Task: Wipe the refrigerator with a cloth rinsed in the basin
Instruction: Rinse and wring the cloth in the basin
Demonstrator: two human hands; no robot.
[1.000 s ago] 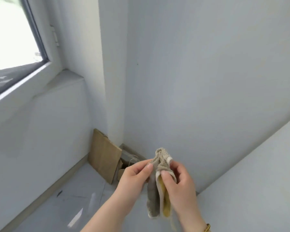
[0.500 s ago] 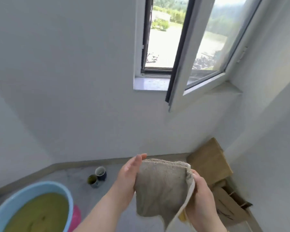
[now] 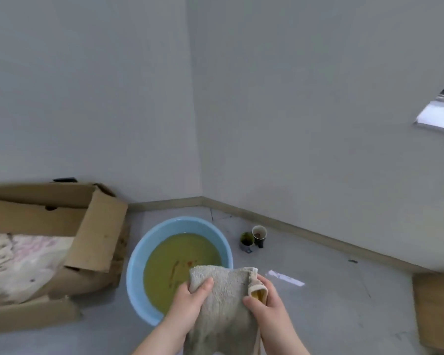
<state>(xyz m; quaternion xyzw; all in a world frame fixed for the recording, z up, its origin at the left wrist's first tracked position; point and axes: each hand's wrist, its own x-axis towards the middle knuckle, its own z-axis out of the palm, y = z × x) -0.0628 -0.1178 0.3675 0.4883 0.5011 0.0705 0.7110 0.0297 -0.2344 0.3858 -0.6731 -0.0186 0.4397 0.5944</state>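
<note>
Pinching the cloth (image 3: 223, 298) by its upper left corner with the left hand (image 3: 190, 301), thumb laid over the front, and curling the right hand (image 3: 269, 308) round the rolled right edge, yellow backing peeking out. Holding it spread flat over the near right rim of the basin (image 3: 133, 267), above the murky green water. Having turned from the window wall half a second ago, now facing the corner with the whole basin in sight; having opened the cloth out from a tight bunch. Judging from that, heading into the rinse, not wiping yet, with no refrigerator showing. Watching the box (image 3: 98, 234) flap, almost touching the basin's left rim, and two cups (image 3: 253, 238) standing apart beyond its right side. Leaving bare floor (image 3: 318, 316) on the right for lowering and wringing.
</note>
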